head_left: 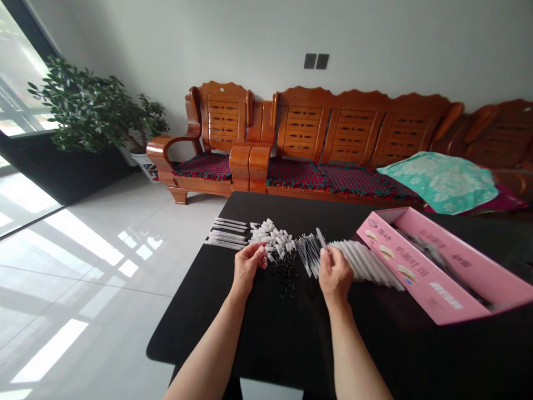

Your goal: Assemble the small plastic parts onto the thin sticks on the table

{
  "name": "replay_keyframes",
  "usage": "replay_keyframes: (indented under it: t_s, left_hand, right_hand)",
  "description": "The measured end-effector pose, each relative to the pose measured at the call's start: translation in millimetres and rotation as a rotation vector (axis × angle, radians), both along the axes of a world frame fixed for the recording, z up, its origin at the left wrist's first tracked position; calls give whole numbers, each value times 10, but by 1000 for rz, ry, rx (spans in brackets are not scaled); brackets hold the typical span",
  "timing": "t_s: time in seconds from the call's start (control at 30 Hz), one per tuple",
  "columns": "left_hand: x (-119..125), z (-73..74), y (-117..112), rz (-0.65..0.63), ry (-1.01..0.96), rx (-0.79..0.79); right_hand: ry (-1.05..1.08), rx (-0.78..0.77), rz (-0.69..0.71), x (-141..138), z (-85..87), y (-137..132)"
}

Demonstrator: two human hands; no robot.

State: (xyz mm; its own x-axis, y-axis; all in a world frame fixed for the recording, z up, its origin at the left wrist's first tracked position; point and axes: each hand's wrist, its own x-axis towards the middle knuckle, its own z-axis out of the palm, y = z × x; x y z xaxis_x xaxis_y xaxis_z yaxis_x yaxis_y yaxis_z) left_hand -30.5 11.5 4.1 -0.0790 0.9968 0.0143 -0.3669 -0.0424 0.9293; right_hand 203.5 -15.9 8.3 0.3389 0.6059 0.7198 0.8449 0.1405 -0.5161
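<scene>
My right hand (336,272) pinches a pale grey pen barrel (320,238), tilted with its far end up. Beside it lie a bundle of thin dark pen refills (307,254) and a row of translucent white pen barrels (366,261). My left hand (249,264) is closed in a pinch at the near edge of a heap of white pen caps (272,236); what its fingertips hold is too small to make out. Between my hands lies a pile of small black pen parts (283,276). Several assembled-looking pens (227,239) lie in rows at the table's left edge.
A pink cardboard box (416,266), open at the top with greyish contents, stands on the right of the black table (258,344). Behind the table is a wooden sofa (308,128) with a turquoise pillow (449,180). A potted plant (91,105) stands at left.
</scene>
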Motion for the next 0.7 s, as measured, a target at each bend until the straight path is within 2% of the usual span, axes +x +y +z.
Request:
replay_keyframes:
  t_s: [0.17, 0.23, 0.3, 0.43, 0.53, 0.6, 0.7]
  left_hand:
    - [-22, -14, 0, 64, 1, 17]
    - [-32, -16, 3, 79, 9, 17]
    - [-44, -24, 12, 104, 26, 11]
    - [-79, -76, 44, 211, 92, -7]
    - [-100, -109, 61, 271, 185, 2]
    - [-97, -103, 64, 278, 255, 17]
    - [-71, -59, 56, 266, 341, 14]
  right_hand:
    - [-179, 135, -381, 673, -52, 27]
    - [-204, 112, -494, 808, -119, 40]
    - [-218, 76, -531, 872, -196, 59]
    - [-193, 65, -543, 908, -288, 101]
    - [-180, 79, -503, 856, -250, 108]
    - [-182, 103, -422, 737, -194, 97]
    - [-181, 139, -227, 439, -127, 75]
